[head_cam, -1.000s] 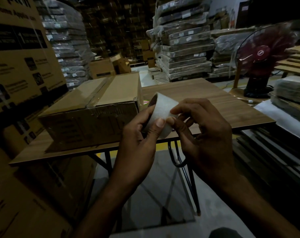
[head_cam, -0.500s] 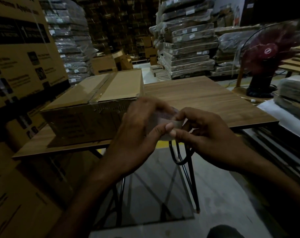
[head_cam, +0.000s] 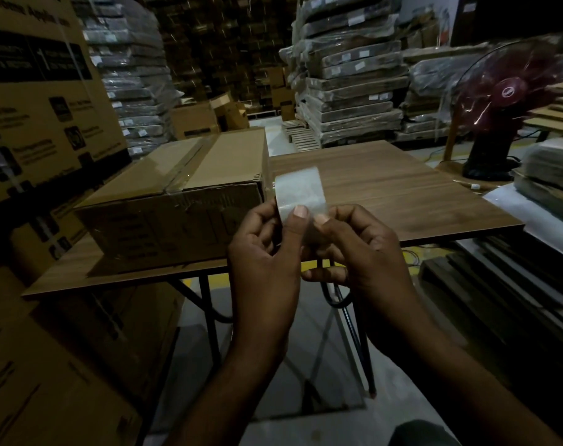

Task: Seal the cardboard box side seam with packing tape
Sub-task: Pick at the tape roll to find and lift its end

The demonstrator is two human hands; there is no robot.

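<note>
Both left hand (head_cam: 267,252) and right hand (head_cam: 363,249) grip the roll (head_cam: 301,191), lifted back up; thumbs seek its end, so the box (head_cam: 177,217) likely waits.

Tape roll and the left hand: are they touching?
Touching. The head view shows the left hand gripping the tape roll, with its thumb lying on the roll's outer face.

Dim and underexposed, with grainy speckle across the black background. Weak light from above and beyond brightens the top of the brown cardboard box (head_cam: 209,159), the wood-grain desk (head_cam: 402,194) and the translucent roll of tape (head_cam: 301,191). The box's near face lies in shadow. Straight lines bow toward the frame edges.
</note>
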